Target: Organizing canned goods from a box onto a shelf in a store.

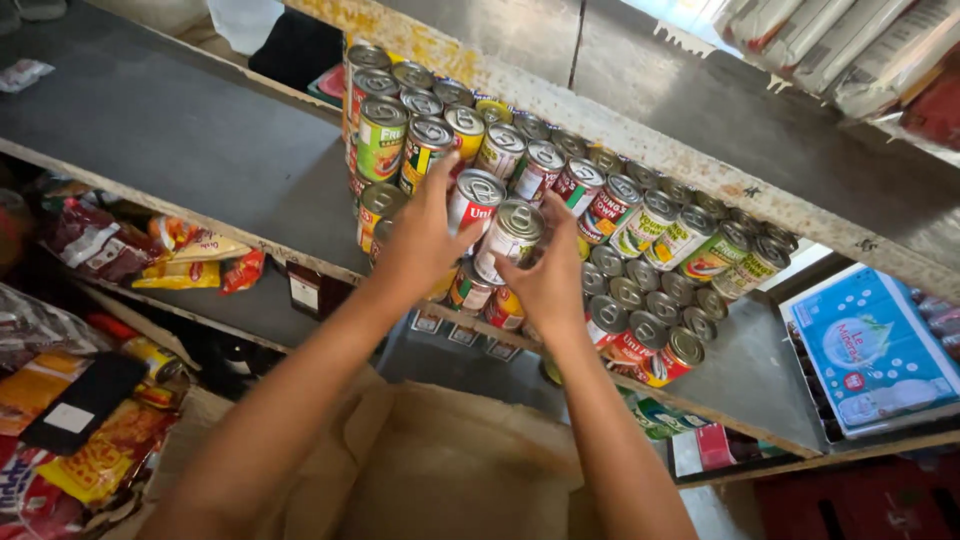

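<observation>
Both hands up at the middle shelf (200, 150), working the stack of tins (640, 225). Left hand (420, 235) has its fingers (436, 172) spread and curled around a red-and-white tin (474, 200), which stands upright in the front row of the stack, touching its neighbours. Right hand (550, 280) grips a silver-topped tin (510, 235) just beside it, thumb up along the side, fingers wrapped behind; that tin sits tilted slightly toward the camera, at the front edge of the stack. The two held tins touch each other. Rest of the tins run in rows along the shelf to the right and stack two high at the back left, near a green-labelled tin (381, 138). More tins on their sides lower down at the shelf's front lip (660, 350), pull-tab lids facing out. Left part of the shelf is bare grey board. Shelf below holds snack packets (190, 250) in red and yellow. Far right, a blue-and-white tissue pack (875, 345) lies flat on a lower shelf. Brown sacking (450, 460) sits under the forearms. Top shelf (760, 110) overhead carries wrapped packs (850, 40).
</observation>
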